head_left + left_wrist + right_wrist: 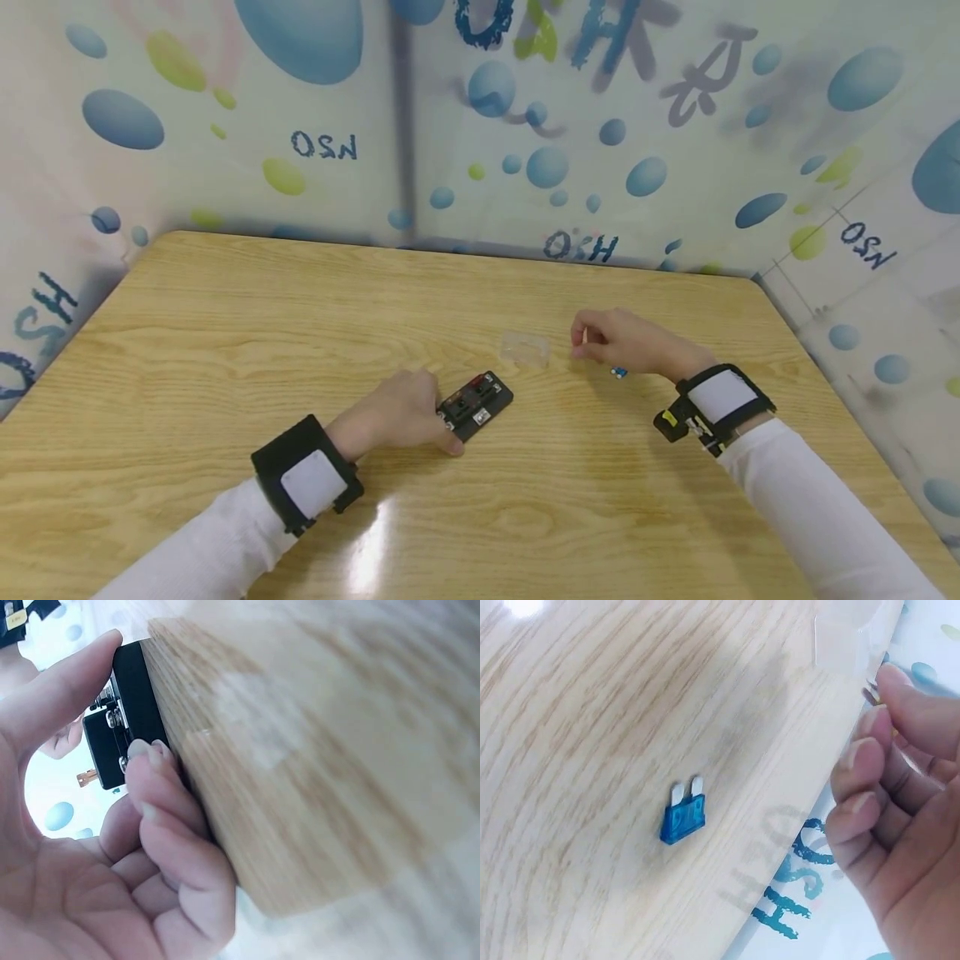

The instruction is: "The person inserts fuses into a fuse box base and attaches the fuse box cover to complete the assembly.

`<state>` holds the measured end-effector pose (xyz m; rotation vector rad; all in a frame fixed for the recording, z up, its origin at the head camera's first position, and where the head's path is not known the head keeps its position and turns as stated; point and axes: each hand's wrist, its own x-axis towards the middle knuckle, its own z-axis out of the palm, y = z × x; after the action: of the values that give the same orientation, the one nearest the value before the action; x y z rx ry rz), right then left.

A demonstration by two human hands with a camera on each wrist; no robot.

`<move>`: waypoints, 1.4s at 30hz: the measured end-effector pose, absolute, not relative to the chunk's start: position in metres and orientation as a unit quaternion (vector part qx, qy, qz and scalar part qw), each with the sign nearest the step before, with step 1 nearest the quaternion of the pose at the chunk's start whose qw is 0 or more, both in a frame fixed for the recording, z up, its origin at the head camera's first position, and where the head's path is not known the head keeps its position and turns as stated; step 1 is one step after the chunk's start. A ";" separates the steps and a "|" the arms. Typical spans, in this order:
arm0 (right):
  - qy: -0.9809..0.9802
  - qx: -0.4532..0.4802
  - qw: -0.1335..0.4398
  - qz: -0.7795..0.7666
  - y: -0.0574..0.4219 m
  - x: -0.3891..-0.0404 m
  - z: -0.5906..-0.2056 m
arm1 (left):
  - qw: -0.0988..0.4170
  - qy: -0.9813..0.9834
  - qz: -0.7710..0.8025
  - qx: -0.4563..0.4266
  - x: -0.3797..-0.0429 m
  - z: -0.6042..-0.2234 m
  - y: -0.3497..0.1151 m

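"In the way?"
"Clear box, between black block and right hand; blue fuse just beside that hand."
"Fingers?"
"Left hand's grip the block; right's pinch a pronged piece."
"Room?"
"Tabletop stretches wide leftward; far edge beyond the box."

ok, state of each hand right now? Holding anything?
Left hand: closed, gripping the black block.
Right hand: closed, pinching a small metal-pronged piece, mostly hidden.
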<state>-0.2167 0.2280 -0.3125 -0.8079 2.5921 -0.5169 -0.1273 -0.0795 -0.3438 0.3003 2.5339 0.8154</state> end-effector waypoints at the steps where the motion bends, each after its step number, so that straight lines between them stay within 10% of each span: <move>1: 0.920 -0.290 0.188 -0.184 0.228 -0.217 -0.312 | 0.229 0.920 0.297 0.110 -0.127 -0.344 -0.079; 42: 0.896 -0.408 0.022 -0.173 0.183 -0.198 -0.273 | 0.234 0.917 0.305 0.110 -0.127 -0.344 -0.080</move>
<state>-0.1985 0.1826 -0.2734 -1.2651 2.7753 -0.5374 -0.1273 -0.0803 -0.3437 0.3009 2.5170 0.8364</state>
